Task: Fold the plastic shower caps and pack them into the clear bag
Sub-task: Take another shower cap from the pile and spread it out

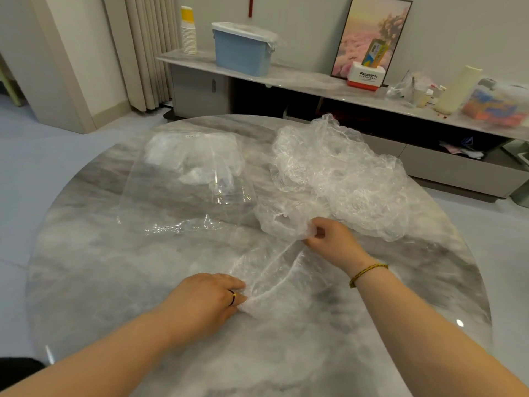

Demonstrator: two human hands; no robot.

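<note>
One clear plastic shower cap [274,277] lies stretched flat on the round marble table [120,282] between my hands. My left hand [209,299] pinches its near end, fingers curled on the gathered edge. My right hand [329,239] pinches its far end, beside the pile. A heap of crumpled clear shower caps [343,173] sits on the right half of the table. The clear bag [189,179] lies flat at the left centre, with some white folded plastic inside its far end.
Behind the table runs a low marble sideboard [300,78] with a blue lidded bin [243,50], stacked paper cups [189,32], a Panasonic box [366,77], a framed picture and clutter at the right. A curtain hangs at the back left.
</note>
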